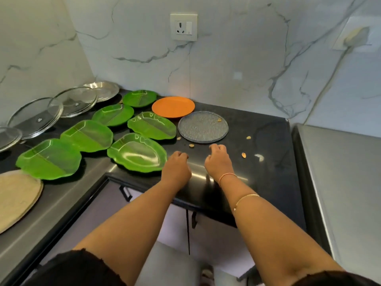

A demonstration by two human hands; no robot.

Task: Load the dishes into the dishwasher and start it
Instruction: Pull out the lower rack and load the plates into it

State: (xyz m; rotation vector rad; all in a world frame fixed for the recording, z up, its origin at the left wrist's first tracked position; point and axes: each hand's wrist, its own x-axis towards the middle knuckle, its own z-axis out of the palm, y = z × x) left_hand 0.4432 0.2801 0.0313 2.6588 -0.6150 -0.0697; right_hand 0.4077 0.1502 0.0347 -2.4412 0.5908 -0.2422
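**Hands.** The left hand (176,168) and right hand (218,162) are over the counter's near edge, backs up. The fingers of both are curled toward the palm. Whether anything small is pinched beneath them cannot be told. The left hand is just beside the nearest green plate. The right hand is just in front of the grey-blue speckled round plate (203,126).

**Dishes.** All lie flat and face up on the glossy black stone counter (257,182).
- Six green leaf-shaped plastic compartment plates. Four form a diagonal row from near left to far right: (49,158), (87,135), (113,114), (140,98). Two lie beside that row: (152,125) and the nearest green plate (137,152). Its long axis runs roughly across the view, with the narrower end toward the left hand.
- An orange round plate (173,106) is behind the grey-blue plate, by the wall.
- Three round glass lids (36,117), (73,102), (9,138) and a round steel plate (102,90) are at far left.
- A beige round plate (16,199) is at near left.

**Surface.** Pale food crumbs (244,155) are scattered near the right hand. One lies on the grey-blue plate.

**Room.** The white, grey-veined marble wall (247,58) carries a white socket (183,27). A brushed steel surface (340,172) adjoins the counter at right.
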